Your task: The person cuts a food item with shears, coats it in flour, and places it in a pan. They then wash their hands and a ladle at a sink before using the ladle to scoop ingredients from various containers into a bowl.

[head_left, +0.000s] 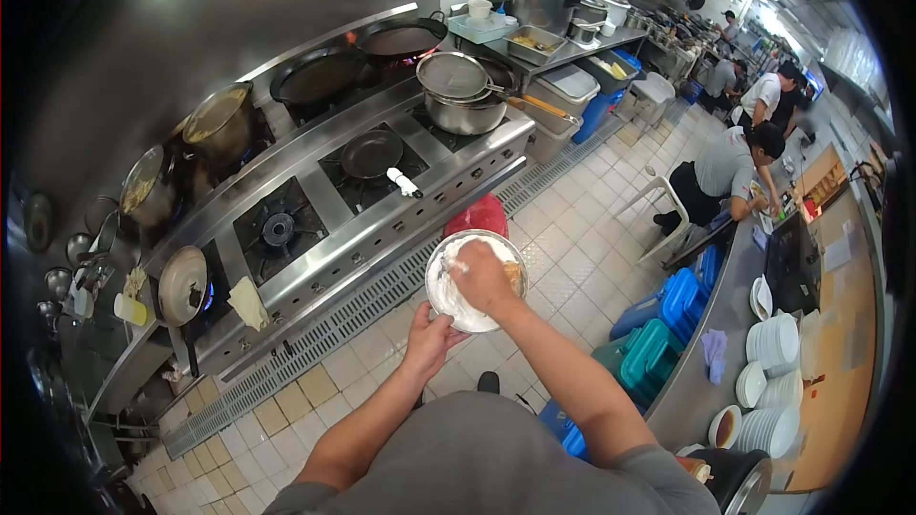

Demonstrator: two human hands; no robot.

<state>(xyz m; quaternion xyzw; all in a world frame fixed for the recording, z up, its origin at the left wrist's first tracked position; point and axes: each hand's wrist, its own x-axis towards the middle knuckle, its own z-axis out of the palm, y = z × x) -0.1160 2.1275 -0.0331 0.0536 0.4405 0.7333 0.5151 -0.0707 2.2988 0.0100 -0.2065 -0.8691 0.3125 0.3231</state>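
On my head feed from a busy kitchen, a pair of bare hands works at a metal bowl (430, 272) held above the tiled floor (582, 215), just in front of the wearer's body. The left hand (428, 339) is clamped on the bowl's lower-left rim, thumb over the edge. The right hand (484, 278) reaches down into the white powder (448, 293) inside; its fingertips are hidden from me, so I cannot tell whether they are together or apart, or pinching anything. A tan piece (514, 277), perhaps food, lies at the bowl's right side. Beyond the bowl shows a red object (477, 214). To the left I see the long stove (382, 233), carrying a small pan (372, 153) with a white-wrapped handle and a pot (468, 117) topped by a strainer (453, 74). To the right, stacked plates (773, 341) stand on the counter (697, 334), above a blue bin (679, 303) and a green bin (641, 362). Farther along, a person (720, 167) in a grey shirt sits leaning on the counter.
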